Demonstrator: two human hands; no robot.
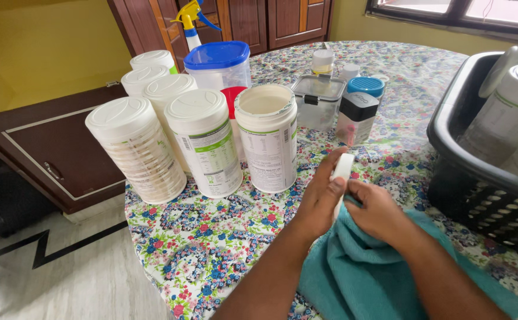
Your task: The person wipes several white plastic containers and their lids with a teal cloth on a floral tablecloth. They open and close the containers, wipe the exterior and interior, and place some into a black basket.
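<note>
Lid at frame centre — your left hand grips its edge | right hand presses the towel to it | risk: an elbow swing could topple the open tub, centre-left — close by.

Count of items on the round flower-patterned tablecloth.
Six tall white plastic canisters, one of them lidless; two more white canisters in one dark plastic basket; one yellow-and-blue spray bottle; one clear blue-lidded tub; one clear clip-lid box; one teal towel; one white lid; two hands.
</note>
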